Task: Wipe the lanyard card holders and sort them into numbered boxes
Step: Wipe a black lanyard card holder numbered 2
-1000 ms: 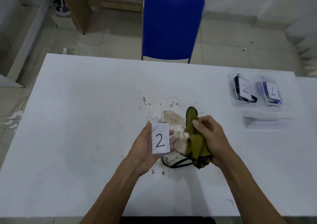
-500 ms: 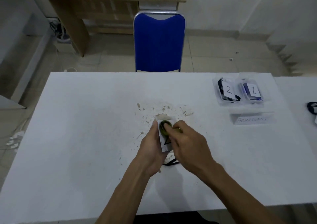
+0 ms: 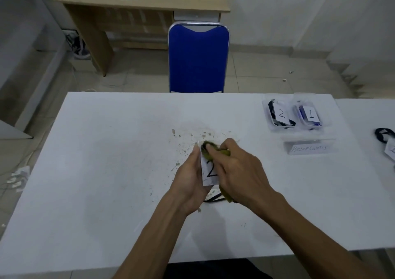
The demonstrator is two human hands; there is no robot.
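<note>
At the middle of the white tabletop (image 3: 106,172) the left hand (image 3: 189,178) holds a clear card holder with a paper marked 2 (image 3: 209,172), and the right hand (image 3: 237,172) presses an olive-green cloth (image 3: 208,150) onto its far end. At the far right stand two clear plastic boxes side by side, the box labelled 2 (image 3: 279,115) left of the box labelled 1 (image 3: 310,114). A clear acrylic name sign (image 3: 308,148) stands just in front of them. A blue padded chair (image 3: 197,58) stands behind the tabletop.

A white rectangular table (image 3: 106,172), chipped and stained near the frame's centre, is carrying two clear plastic boxes (image 3: 296,129) at upper right, holding cards marked 2 and 1. A white handwritten name placard (image 3: 310,148) is lying just below them, and a black lanyard (image 3: 383,134) is sitting at the right edge.
</note>
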